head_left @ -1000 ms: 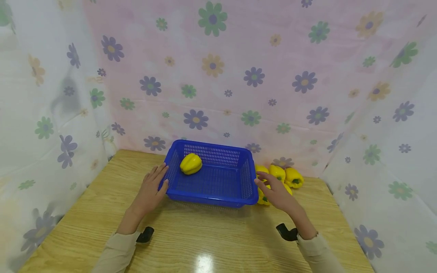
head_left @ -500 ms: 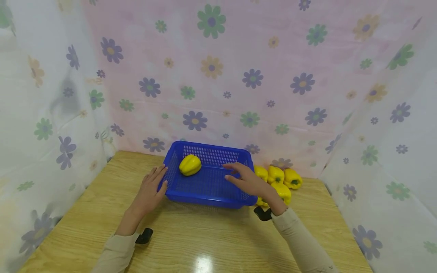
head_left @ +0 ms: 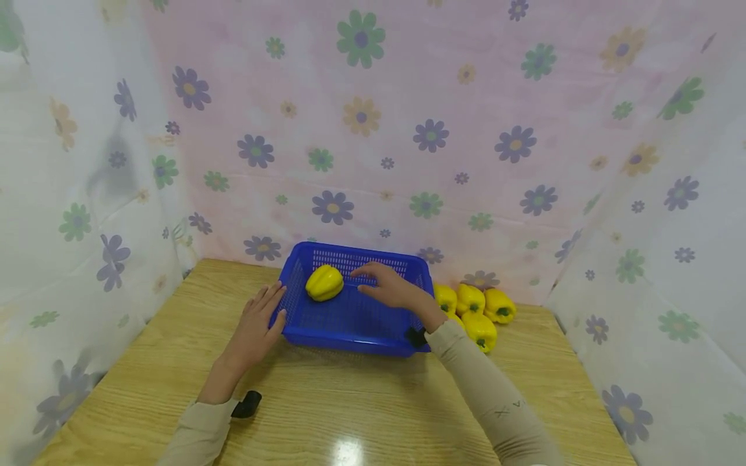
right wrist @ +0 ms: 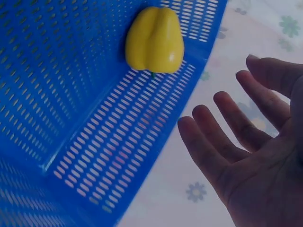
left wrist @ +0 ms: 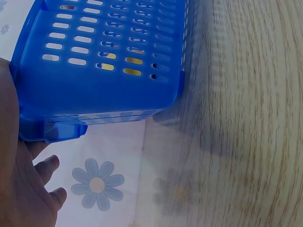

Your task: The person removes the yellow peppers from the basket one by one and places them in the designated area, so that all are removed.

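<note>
A blue plastic basket (head_left: 350, 339) with slotted walls stands on the wooden table. One yellow bell pepper (head_left: 324, 283) lies inside it toward the left; the right wrist view shows the same pepper (right wrist: 155, 41) whole. My left hand (head_left: 252, 330) rests at the basket's left rim with fingers extended, and in the left wrist view its fingers (left wrist: 46, 168) reach past the rim. Over the basket hovers my right hand (head_left: 389, 288), holding nothing, its fingers relaxed and spread, just right of the pepper.
Several more yellow bell peppers (head_left: 480, 331) are grouped on the table right beside the basket, partly hidden by the right forearm. Flower-printed cloth (head_left: 431, 136) hangs behind and on both sides of the wooden table (head_left: 303, 401).
My right hand has moved left from the basket's right rim to above its inside, close to the pepper there. The left hand, basket and peppers have stayed in place.
</note>
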### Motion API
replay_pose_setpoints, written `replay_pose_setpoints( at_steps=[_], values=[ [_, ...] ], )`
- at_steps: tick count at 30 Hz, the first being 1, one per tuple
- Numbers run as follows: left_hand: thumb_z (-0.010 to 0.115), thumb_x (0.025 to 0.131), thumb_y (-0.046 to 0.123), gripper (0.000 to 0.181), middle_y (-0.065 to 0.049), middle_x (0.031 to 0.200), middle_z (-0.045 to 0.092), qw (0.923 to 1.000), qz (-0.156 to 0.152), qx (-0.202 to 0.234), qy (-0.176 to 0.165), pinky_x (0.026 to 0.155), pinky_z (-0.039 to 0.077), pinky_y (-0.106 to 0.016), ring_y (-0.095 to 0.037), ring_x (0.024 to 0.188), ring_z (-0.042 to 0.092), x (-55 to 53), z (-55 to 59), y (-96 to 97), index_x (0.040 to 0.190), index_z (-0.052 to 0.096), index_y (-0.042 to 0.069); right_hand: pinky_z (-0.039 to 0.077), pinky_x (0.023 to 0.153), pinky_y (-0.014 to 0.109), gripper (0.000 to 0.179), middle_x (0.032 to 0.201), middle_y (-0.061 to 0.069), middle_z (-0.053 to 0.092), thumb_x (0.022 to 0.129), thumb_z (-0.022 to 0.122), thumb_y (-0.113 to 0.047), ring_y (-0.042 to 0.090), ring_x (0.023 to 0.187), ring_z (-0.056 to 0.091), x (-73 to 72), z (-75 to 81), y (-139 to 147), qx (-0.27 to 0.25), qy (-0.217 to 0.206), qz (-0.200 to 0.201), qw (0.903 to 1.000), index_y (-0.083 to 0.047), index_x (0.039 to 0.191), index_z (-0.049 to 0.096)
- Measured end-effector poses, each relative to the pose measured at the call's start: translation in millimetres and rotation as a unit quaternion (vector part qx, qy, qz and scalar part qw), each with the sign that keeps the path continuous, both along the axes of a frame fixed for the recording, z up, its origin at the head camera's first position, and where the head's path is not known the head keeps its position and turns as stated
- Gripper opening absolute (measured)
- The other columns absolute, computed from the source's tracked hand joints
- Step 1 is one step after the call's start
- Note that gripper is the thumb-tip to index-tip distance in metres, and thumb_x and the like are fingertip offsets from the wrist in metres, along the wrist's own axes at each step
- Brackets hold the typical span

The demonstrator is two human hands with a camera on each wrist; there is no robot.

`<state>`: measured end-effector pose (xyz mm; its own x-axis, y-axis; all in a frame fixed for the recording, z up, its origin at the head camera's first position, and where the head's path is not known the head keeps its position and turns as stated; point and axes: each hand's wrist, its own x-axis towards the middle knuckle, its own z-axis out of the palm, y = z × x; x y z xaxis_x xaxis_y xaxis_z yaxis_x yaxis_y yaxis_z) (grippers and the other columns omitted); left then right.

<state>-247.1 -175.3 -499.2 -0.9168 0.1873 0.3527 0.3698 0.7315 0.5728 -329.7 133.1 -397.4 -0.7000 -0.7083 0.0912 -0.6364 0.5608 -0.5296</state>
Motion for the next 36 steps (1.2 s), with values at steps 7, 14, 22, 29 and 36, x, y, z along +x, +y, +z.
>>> replay_pose_setpoints(
  at_steps=[7,14,22,29,36],
  values=[
    [0.043,0.109,0.024,0.054,-0.019,0.165,0.03,1.0,0.001,-0.001,-0.002,0.119,0.012,-0.071,-0.046,0.154,0.016,1.0,0.7,-0.3,0.156,0.036,-0.001,0.039,0.116,0.048,0.038,0.144,0.019,0.057,0.104,0.053,-0.005,0.036,0.138,0.049,-22.5,-17.3,-27,0.051,0.002,0.006,0.9987,0.003,0.14,0.057],
    [0.043,0.108,0.023,0.053,-0.02,0.164,0.031,1.0,0.003,0.0,0.004,0.118,0.014,-0.072,-0.047,0.153,0.017,-0.2,0.6,-1.0,0.156,0.037,-0.002,0.037,0.119,0.046,0.037,0.143,0.02,0.057,0.101,0.053,0.003,0.035,0.139,0.049,-36.7,-24.1,-50,0.078,0.018,0.005,0.9968,0.003,0.137,0.061],
    [0.045,0.108,0.022,0.054,-0.02,0.164,0.032,1.0,0.007,-0.002,0.004,0.118,0.014,-0.072,-0.047,0.153,0.017,-0.9,-1.1,-1.8,0.156,0.037,0.0,0.035,0.12,0.046,0.043,0.149,0.021,0.053,0.1,0.043,0.008,0.035,0.144,0.043,-48.1,-37.8,-73,0.068,0.011,0.001,0.9976,0.005,0.14,0.057],
    [0.044,0.108,0.022,0.053,-0.021,0.163,0.033,0.9999,0.001,0.0,0.013,0.117,0.014,-0.072,-0.048,0.153,0.018,-0.1,0.2,-1.4,0.155,0.039,-0.002,0.033,0.121,0.044,0.041,0.151,0.017,0.051,0.106,0.044,-0.003,0.033,0.146,0.041,-58.1,-50.3,-91,0.081,0.023,-0.008,0.9964,0.003,0.146,0.051],
    [0.043,0.109,0.024,0.053,-0.019,0.164,0.032,0.9999,0.0,-0.004,0.012,0.117,0.015,-0.072,-0.047,0.153,0.017,-2.4,-2.6,-1.4,0.155,0.038,-0.001,0.02,0.126,0.046,0.047,0.161,0.018,0.038,0.107,0.046,-0.009,0.035,0.153,0.028,-61.9,-50.0,-96,0.13,0.022,-0.003,0.9913,0.0,0.154,0.042]
  ],
)
